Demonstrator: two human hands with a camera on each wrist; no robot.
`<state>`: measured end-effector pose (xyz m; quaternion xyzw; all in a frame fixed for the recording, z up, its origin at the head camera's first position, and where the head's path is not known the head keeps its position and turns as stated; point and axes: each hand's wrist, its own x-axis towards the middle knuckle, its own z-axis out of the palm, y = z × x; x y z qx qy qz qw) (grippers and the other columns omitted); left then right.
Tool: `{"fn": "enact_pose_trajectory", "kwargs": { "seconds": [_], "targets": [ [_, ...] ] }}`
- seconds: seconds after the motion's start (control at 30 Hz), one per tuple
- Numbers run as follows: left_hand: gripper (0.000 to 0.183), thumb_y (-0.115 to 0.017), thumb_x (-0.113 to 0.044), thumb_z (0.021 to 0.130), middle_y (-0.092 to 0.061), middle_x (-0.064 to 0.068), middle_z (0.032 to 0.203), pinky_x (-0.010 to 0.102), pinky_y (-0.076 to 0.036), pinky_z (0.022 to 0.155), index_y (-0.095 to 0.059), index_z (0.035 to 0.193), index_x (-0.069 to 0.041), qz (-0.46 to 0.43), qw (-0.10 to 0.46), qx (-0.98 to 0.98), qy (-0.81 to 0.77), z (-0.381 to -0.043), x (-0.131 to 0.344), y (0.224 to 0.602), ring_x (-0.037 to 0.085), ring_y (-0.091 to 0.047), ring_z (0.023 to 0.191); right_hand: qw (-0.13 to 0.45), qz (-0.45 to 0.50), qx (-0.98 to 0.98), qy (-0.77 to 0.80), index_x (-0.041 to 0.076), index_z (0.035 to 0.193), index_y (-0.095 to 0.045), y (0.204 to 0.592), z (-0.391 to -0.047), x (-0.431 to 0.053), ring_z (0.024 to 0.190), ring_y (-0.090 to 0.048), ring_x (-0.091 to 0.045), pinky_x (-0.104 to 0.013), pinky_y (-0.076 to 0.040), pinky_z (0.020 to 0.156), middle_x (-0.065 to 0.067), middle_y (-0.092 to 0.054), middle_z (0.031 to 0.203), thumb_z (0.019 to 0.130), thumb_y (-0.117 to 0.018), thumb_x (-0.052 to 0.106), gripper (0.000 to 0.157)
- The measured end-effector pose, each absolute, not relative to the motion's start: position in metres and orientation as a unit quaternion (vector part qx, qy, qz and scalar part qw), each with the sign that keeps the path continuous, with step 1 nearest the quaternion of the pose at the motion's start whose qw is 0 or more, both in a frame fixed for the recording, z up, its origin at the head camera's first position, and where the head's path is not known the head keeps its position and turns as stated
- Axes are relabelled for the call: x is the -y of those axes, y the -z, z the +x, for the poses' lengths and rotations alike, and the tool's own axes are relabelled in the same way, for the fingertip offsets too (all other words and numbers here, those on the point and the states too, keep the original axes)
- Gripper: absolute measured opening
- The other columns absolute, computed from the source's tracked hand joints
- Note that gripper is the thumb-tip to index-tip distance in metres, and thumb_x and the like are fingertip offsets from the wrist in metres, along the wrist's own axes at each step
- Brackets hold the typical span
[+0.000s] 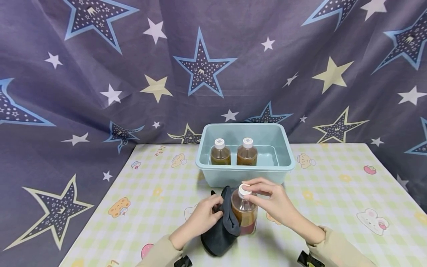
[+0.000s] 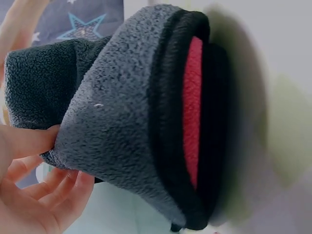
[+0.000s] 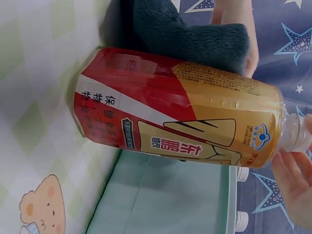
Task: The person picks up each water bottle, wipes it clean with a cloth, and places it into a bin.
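Observation:
My right hand (image 1: 271,200) holds the white cap (image 1: 244,191) of a plastic drink bottle (image 1: 245,217) between thumb and fingers. The bottle stands upright on the table, and its red and gold label (image 3: 161,105) shows in the right wrist view. To its left, my left hand (image 1: 202,218) pinches a dark grey fleecy cloth (image 1: 220,233) that lies against the bottle's side. In the left wrist view the cloth (image 2: 117,107) is folded over, with black edging and a strip of red inner side (image 2: 193,112).
Behind the bottle stands a light blue plastic tub (image 1: 247,173). Inside it are two bottles with white caps, one on the left (image 1: 220,155) and one in the middle (image 1: 247,155). A checked tablecloth (image 1: 333,207) covers the table. A star-patterned curtain (image 1: 253,85) hangs behind.

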<state>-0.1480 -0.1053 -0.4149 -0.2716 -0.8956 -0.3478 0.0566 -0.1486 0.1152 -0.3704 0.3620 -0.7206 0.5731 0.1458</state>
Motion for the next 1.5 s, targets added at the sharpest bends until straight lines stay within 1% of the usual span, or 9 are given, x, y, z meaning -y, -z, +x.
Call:
{"fn": "enact_pose_trajectory", "kwargs": {
  "seconds": [0.1,0.2,0.5,0.67,0.9,1.13,1.3,1.5],
  "targets": [
    [0.019,-0.061,0.002,0.073,-0.045,-0.003,0.070,0.019,-0.036,0.055,-0.049,0.074,-0.013,-0.268,0.036,0.897,0.350,-0.150,0.105,0.421,0.009,-0.044,0.062,0.147,0.361,0.721,-0.573,0.000,0.094,-0.066,0.371,-0.149,-0.115,0.095,-0.058,-0.013,-0.026,-0.047,0.078,-0.014,-0.060,0.103,0.074,-0.065,-0.005,0.021],
    [0.019,-0.061,0.002,0.073,-0.044,-0.003,0.069,0.019,-0.035,0.054,-0.049,0.074,-0.013,-0.265,0.027,0.898,0.349,-0.151,0.105,0.427,0.009,-0.042,0.060,0.146,0.360,0.721,-0.574,0.000,0.094,-0.066,0.371,-0.149,-0.115,0.095,-0.058,-0.013,-0.026,-0.047,0.078,-0.014,-0.060,0.103,0.074,-0.065,-0.005,0.021],
    [0.020,-0.062,0.001,0.070,-0.044,-0.003,0.065,0.018,-0.033,0.051,-0.048,0.072,-0.013,-0.256,0.025,0.914,0.314,-0.155,0.103,0.445,0.004,-0.039,0.056,0.147,0.360,0.716,-0.580,-0.001,0.094,-0.066,0.373,-0.149,-0.114,0.095,-0.058,-0.012,-0.025,-0.046,0.079,-0.015,-0.060,0.103,0.073,-0.065,-0.006,0.021],
    [0.020,-0.062,0.001,0.069,-0.043,-0.004,0.064,0.018,-0.031,0.050,-0.049,0.071,-0.014,-0.250,0.019,0.918,0.308,-0.155,0.102,0.447,0.004,-0.038,0.055,0.149,0.361,0.714,-0.581,-0.001,0.094,-0.066,0.372,-0.148,-0.114,0.094,-0.058,-0.012,-0.024,-0.047,0.078,-0.015,-0.060,0.103,0.073,-0.065,-0.006,0.021],
    [0.020,-0.064,0.001,0.069,-0.044,-0.003,0.064,0.018,-0.032,0.051,-0.049,0.072,-0.013,-0.260,0.032,0.913,0.313,-0.156,0.104,0.448,0.004,-0.039,0.056,0.149,0.362,0.712,-0.583,-0.002,0.094,-0.066,0.371,-0.148,-0.115,0.094,-0.058,-0.013,-0.025,-0.047,0.078,-0.016,-0.060,0.103,0.073,-0.065,-0.006,0.021],
    [0.020,-0.063,0.004,0.069,-0.045,-0.003,0.067,0.019,-0.035,0.054,-0.051,0.074,-0.012,-0.267,0.041,0.894,0.357,-0.152,0.107,0.430,0.008,-0.043,0.060,0.148,0.359,0.713,-0.583,-0.002,0.093,-0.066,0.372,-0.148,-0.114,0.094,-0.058,-0.013,-0.024,-0.046,0.079,-0.015,-0.060,0.103,0.073,-0.065,-0.006,0.021],
    [0.020,-0.063,0.003,0.069,-0.046,-0.005,0.071,0.020,-0.037,0.055,-0.052,0.077,-0.012,-0.266,0.063,0.886,0.375,-0.147,0.107,0.410,0.009,-0.044,0.062,0.148,0.356,0.717,-0.581,-0.001,0.094,-0.066,0.373,-0.148,-0.114,0.095,-0.058,-0.013,-0.024,-0.046,0.079,-0.014,-0.060,0.102,0.073,-0.065,-0.005,0.021],
    [0.021,-0.063,0.004,0.069,-0.047,-0.006,0.074,0.019,-0.038,0.054,-0.054,0.076,-0.013,-0.269,0.097,0.874,0.392,-0.144,0.107,0.396,0.009,-0.045,0.063,0.156,0.357,0.720,-0.575,-0.001,0.093,-0.066,0.373,-0.149,-0.114,0.093,-0.058,-0.011,-0.023,-0.046,0.079,-0.013,-0.061,0.101,0.073,-0.065,-0.006,0.021]
  ]
}}
